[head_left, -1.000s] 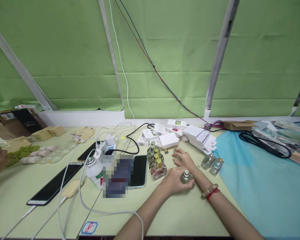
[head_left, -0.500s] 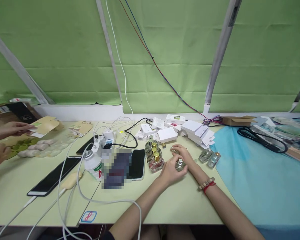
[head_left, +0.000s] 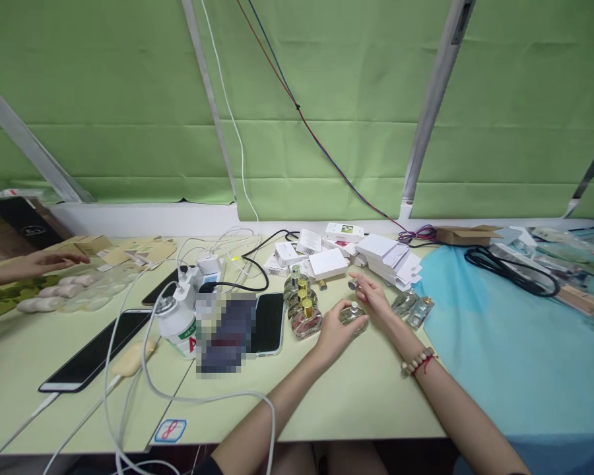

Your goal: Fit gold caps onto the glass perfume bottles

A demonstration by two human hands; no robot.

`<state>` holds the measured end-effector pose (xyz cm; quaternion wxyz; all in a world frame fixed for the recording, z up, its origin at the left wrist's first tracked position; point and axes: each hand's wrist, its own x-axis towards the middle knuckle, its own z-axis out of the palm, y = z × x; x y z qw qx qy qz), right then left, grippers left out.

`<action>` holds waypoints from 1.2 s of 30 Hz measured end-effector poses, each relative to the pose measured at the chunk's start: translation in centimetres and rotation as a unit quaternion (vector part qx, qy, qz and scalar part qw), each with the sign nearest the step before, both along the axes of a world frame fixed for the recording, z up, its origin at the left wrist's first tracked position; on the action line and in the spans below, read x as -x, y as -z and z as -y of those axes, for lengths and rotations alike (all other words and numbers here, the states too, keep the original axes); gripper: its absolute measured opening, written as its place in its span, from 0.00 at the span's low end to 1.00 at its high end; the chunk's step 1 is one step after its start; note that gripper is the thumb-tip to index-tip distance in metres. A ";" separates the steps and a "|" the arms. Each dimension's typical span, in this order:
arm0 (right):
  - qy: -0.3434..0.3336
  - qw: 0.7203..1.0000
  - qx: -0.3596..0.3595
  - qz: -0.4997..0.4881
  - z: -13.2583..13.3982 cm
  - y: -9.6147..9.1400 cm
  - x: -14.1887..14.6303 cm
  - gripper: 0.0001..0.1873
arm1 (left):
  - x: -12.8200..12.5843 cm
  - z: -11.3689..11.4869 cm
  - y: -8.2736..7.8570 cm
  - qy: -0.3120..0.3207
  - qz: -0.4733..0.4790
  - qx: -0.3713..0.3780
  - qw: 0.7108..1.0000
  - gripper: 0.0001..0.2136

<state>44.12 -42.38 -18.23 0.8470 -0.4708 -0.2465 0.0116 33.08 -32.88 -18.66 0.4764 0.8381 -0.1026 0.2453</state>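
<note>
My left hand [head_left: 334,331] is wrapped round a small clear perfume bottle [head_left: 353,315] with a silver neck, resting on the pale green table [head_left: 356,402]. Just beyond it my right hand [head_left: 373,295] pinches a small cap [head_left: 352,284] between its fingertips, a bead bracelet on its wrist. Left of my hands stands a row of gold-capped perfume bottles [head_left: 303,309]. Two more clear bottles [head_left: 412,307] lie to the right by the blue cloth [head_left: 515,349].
White cartons [head_left: 371,254] are piled behind the bottles. Phones [head_left: 267,323], a white plastic bottle [head_left: 175,323], chargers and cables [head_left: 143,382] crowd the left. Another person's hand [head_left: 49,260] reaches over brown card boxes at far left. A black cable [head_left: 512,270] lies on the cloth.
My left hand has drawn the clear bottle a little farther from me and upright. My right hand has lifted off the table with the small cap. The other person's hand has shifted over the boxes.
</note>
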 end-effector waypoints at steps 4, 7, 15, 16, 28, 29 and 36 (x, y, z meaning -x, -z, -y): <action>-0.024 0.999 0.025 0.020 0.5 -0.7 1.3 0.34 | -0.1 0.1 -0.2 0.019 -0.002 0.014 1.000 0.13; -0.025 0.995 0.069 0.073 0.9 -1.3 2.4 0.28 | 0.1 0.2 -0.5 0.014 -0.010 0.011 1.000 0.14; -0.008 0.956 0.091 0.280 2.3 -2.2 3.3 0.09 | 0.0 0.3 -0.6 0.013 -0.015 0.022 1.000 0.18; -0.013 0.954 0.094 0.284 2.5 -2.3 3.3 0.08 | 0.0 0.3 -0.6 0.008 -0.019 0.020 1.000 0.17; -0.024 0.980 0.117 0.160 2.3 -2.1 3.9 0.15 | 0.0 0.3 -0.2 0.026 -0.008 0.028 0.999 0.17; -0.032 0.982 0.115 0.147 2.2 -2.1 3.9 0.15 | -0.1 0.3 -0.2 0.026 -0.007 0.030 0.999 0.17; -0.042 0.989 0.110 0.094 2.2 -2.3 4.1 0.17 | -0.1 0.3 -0.3 0.008 -0.015 0.018 1.000 0.15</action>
